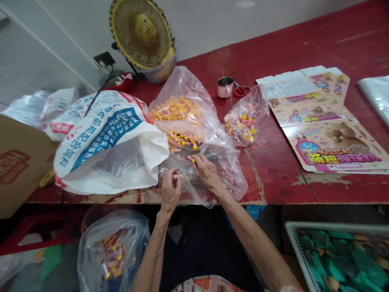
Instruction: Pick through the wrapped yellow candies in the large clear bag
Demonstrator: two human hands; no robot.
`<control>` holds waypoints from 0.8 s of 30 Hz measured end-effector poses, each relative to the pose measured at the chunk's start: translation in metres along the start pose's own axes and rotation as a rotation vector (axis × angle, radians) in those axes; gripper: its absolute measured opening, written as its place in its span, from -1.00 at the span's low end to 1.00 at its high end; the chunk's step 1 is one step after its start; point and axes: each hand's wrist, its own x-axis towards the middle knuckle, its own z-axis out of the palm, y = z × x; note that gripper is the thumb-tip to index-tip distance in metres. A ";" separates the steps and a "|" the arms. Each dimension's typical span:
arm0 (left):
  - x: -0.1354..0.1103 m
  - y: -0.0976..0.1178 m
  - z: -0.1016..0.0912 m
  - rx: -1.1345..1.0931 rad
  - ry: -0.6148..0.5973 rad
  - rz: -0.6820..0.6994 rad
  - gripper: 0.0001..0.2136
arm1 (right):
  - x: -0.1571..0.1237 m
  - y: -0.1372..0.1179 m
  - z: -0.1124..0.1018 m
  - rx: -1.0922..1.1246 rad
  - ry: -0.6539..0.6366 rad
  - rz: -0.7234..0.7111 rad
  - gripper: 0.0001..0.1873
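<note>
At the near edge of the red desk (285, 186), our left hand (170, 192) pinches one pink-and-yellow piece (178, 176) and our right hand (208, 174) a second piece (190, 158), fingers closed on each, beside the pile (179, 109) in the clear bag (190, 81); snagging its loose plastic could, we judge, spill some.

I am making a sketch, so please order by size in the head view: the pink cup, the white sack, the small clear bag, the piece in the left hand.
White sack (largest)
Small clear bag
Pink cup
Piece in the left hand
</note>
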 end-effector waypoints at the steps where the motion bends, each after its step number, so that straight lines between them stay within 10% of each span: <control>1: 0.000 -0.001 0.001 0.007 -0.017 0.005 -0.74 | 0.000 0.000 -0.001 0.001 0.000 -0.003 -0.73; 24: -0.014 0.002 0.009 -0.078 0.048 0.023 -0.81 | -0.006 0.019 0.007 0.085 0.158 -0.105 -0.61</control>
